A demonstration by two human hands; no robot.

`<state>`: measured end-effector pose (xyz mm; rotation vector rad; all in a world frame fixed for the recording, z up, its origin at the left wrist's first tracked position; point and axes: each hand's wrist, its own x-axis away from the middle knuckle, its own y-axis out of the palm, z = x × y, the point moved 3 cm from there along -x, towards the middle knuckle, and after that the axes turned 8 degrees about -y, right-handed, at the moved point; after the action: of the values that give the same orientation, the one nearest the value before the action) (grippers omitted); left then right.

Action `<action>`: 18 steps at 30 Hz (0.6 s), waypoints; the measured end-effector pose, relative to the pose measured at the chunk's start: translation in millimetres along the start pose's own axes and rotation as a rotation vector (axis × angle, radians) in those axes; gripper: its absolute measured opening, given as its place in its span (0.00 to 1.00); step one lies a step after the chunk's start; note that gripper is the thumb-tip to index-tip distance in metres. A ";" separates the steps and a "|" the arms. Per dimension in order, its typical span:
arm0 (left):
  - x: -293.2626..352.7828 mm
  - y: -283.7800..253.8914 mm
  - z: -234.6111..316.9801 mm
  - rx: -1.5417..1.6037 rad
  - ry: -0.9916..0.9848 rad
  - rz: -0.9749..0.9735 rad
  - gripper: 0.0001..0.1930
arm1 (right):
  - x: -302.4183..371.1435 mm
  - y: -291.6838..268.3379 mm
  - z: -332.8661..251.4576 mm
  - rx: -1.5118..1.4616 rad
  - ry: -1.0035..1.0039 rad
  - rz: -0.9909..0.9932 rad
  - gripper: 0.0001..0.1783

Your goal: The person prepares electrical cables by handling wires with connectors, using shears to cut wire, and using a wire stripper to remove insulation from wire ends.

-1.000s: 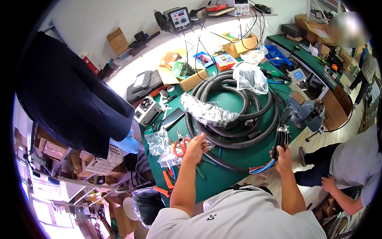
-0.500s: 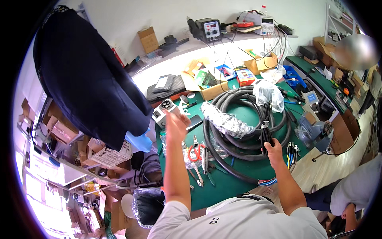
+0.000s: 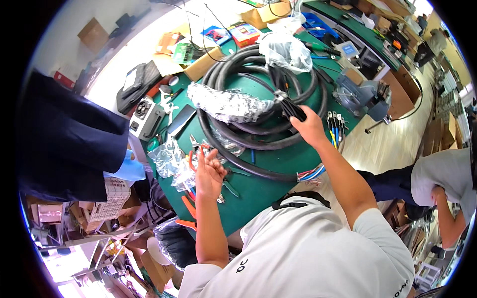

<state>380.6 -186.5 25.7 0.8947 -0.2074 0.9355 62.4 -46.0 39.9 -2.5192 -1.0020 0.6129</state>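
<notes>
My right hand is closed round a tied bundle of black cable, held above a big coil of thick black cable. Over the tools at the table's near left, my left hand is turned palm up with its fingers apart and nothing visible in it. Red-handled pliers lie right beside its fingertips, partly covered by them. Clear plastic bags lie to its left. Across the coil rests a bubble-wrapped package, and a translucent bag sits at its far side.
A phone and a grey box with a fan are on the green table's left. Orange handles show beside my left forearm. Lugged wire ends stick out at the right, near a grey-blue machine. Another person stands at right.
The view has swung to the right and down. My left hand has moved from beside the fan box to the pliers. My right hand keeps hold of the cable bundle, which now tilts left.
</notes>
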 end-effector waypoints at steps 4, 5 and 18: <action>-3.4 2.3 -32.5 -0.084 -0.160 0.068 0.26 | -51.1 -4.9 0.1 0.133 -0.270 0.234 0.32; -3.0 5.0 -37.5 -0.082 -0.167 0.058 0.24 | -59.0 -8.6 -2.2 0.152 -0.248 0.288 0.31; -3.0 48.6 -112.6 -0.536 -0.326 0.022 0.17 | 242.7 -97.2 113.1 0.259 0.500 0.421 0.11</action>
<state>317.8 -91.2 -19.3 0.5393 -0.7130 0.6970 109.2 211.8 -71.9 -2.4668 -0.2040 0.1771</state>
